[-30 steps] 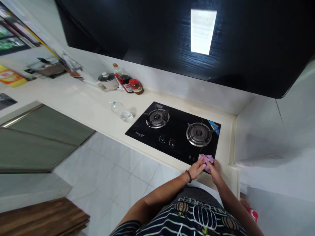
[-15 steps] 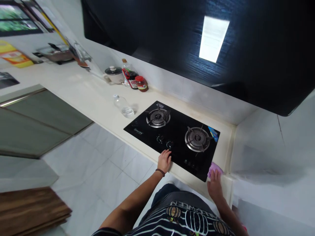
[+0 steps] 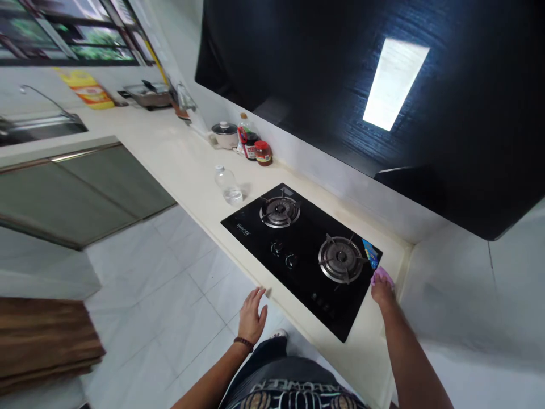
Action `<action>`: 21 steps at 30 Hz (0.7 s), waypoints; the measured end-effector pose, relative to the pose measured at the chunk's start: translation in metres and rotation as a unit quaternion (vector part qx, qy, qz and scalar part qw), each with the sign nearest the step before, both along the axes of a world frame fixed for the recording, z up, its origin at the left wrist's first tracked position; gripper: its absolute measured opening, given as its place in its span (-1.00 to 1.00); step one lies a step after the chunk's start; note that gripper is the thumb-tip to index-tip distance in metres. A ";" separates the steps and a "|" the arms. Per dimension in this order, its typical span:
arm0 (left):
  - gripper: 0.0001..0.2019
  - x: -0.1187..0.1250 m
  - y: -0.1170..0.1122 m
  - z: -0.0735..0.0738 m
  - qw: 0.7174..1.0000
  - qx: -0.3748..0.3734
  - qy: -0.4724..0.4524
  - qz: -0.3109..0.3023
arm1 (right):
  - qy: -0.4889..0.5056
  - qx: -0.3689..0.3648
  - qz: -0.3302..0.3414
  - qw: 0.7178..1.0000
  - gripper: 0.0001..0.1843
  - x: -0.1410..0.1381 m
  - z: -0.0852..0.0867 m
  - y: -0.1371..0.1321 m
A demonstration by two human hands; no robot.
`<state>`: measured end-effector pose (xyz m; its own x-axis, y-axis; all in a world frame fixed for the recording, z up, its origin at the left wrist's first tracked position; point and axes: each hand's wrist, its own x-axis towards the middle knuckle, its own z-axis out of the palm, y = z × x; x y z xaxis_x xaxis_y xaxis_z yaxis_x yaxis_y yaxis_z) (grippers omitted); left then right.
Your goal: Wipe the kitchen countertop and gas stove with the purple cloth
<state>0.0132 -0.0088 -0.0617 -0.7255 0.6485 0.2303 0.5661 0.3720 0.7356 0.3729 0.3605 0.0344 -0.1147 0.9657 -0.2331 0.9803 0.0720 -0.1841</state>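
Note:
My right hand (image 3: 383, 291) presses a pink-purple cloth (image 3: 382, 276) onto the counter strip at the right edge of the black gas cooktop (image 3: 306, 278), close to its blue sticker (image 3: 371, 253). Most of the cloth is under my fingers. My left hand (image 3: 252, 318) holds nothing; its fingers are apart, and it hovers just off the counter's front edge, over the floor. Two round burners, a left burner (image 3: 280, 209) and a right burner (image 3: 341, 257), sit in the cooktop, with two knobs (image 3: 284, 254) in front of them.
A clear plastic bottle (image 3: 229, 186) stands left of the cooktop on the white counter (image 3: 187, 165). Behind it are a lidded pot (image 3: 225, 136) and a red-capped jar (image 3: 263, 154). A large black range hood (image 3: 323, 102) overhangs the back. A wall (image 3: 455, 284) bounds the right side.
My right hand has slid the cloth back along the cooktop's right side, toward the wall. My left hand has lifted off the cooktop's front edge and moved left. The view has shifted.

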 end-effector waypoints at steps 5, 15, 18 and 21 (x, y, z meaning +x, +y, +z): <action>-0.50 -0.006 -0.055 -0.028 0.997 -0.013 0.020 0.078 | -0.055 0.029 0.023 0.998 -0.23 -0.007 0.015 0.050; -0.59 -0.021 -0.038 -0.031 0.998 -0.017 0.055 0.021 | -0.119 0.061 0.039 0.990 -0.37 -0.002 0.018 -0.013; -0.58 -0.027 0.018 -0.014 0.996 -0.001 0.074 -0.045 | -0.124 0.075 0.042 0.989 -0.36 0.003 0.001 -0.079; -0.57 -0.029 0.068 0.001 0.990 -0.001 0.092 -0.103 | -0.065 0.100 0.063 0.991 -0.32 0.019 -0.028 -0.151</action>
<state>-0.0160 0.0592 -0.0604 -0.5236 0.7795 0.3438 0.7542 0.2364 0.6126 0.3919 0.2100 0.0066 -0.2179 0.9742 -0.0594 0.9759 0.2167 -0.0265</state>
